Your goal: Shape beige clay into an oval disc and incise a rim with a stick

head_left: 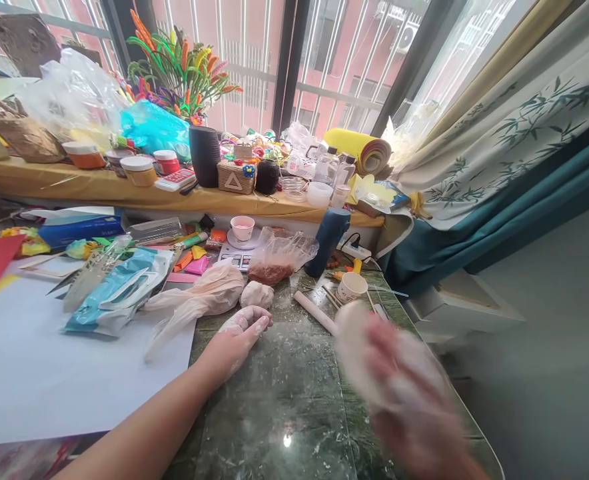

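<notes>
Smeared by motion, my right hand (404, 380) grips a flat, pale slab of clay (352, 343) held up over the right side of the table. White residue covers that hand. My left hand (247, 333), whitened at the fingers, rests on the table with its fingers curled in and the thumb against them; I see nothing in it. Just beyond its fingertips lies a lump of white clay (257, 295), beside a crumpled thin plastic bag (209, 290). A pale rolling pin (314, 312) lies between the hands, its near end behind the slab.
Behind are a bag of brown material (274, 267), a digital scale (234, 259) bearing a pink-filled cup (242, 228), and a dark blue bottle (327, 240). A paper cup (353, 285) stands right. White paper (139, 380) and a blue packet (119, 293) lie left. Jars crowd the windowsill (174, 200).
</notes>
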The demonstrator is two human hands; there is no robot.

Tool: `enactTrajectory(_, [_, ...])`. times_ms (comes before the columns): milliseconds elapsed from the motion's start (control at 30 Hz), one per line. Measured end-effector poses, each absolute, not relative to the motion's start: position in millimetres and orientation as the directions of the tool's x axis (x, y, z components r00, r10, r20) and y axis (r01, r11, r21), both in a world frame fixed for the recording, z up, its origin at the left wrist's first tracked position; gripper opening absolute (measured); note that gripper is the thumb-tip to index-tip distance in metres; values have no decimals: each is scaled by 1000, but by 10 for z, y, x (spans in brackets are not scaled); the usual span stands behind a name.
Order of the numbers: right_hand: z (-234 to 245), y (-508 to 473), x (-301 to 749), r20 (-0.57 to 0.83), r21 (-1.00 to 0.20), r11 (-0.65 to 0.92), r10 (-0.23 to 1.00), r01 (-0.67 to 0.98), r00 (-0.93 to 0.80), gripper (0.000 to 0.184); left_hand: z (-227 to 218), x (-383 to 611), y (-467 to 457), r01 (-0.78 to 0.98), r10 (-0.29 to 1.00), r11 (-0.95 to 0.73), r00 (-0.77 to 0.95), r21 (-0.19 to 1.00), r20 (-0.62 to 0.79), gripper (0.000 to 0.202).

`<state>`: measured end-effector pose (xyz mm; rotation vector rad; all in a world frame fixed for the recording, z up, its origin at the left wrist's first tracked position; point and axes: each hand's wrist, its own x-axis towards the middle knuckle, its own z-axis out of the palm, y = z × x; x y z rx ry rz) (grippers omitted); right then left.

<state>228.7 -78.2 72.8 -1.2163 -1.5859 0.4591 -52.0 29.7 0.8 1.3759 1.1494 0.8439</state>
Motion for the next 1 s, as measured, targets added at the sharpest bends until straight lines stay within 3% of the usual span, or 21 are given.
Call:
enactTrajectory(33, [532,-789,2217,464,-752,457,879,476,-111,39,-1,-523,302,177,955,63,274,982,-111,38])
enactTrajectory(100, [183,-790,2088,348,-598,625,766,501,-541,56,-4,-527,305,201,958,43,269,979,-97,36])
enactTrajectory(133, [55,-792,2048,307,-548,651,740,525,-598,61,3,-527,301,229,959,29,269,973,-92,35])
enactTrajectory(233, [-113,-814,2033,308,-540,497,868,679,-391,53,63,-535,271,367,950,-30,299,930,-88,32])
enactTrajectory(333, [-103,-826,2046,268,-580,358,932,732,-244,41,163,-578,217,512,900,-177,431,840,-72,34])
enactTrajectory(500, [-174,-827,1888,235,-535,378,926,755,-297,51,285,-657,122,574,688,-468,714,672,-131,97])
enactTrajectory(633, [-288,-856,1740,249,-527,399,917,751,-313,60,305,-626,90,583,659,-509,737,633,-150,103])
enactTrajectory(867, [-219,-902,1531,92,-727,176,983,664,-159,61,257,-601,86,544,653,-540,752,643,-87,96])
enactTrajectory(1000, [6,-826,1450,-95,-885,-56,994,461,-60,57,222,-621,100,567,655,-524,745,635,-125,101])
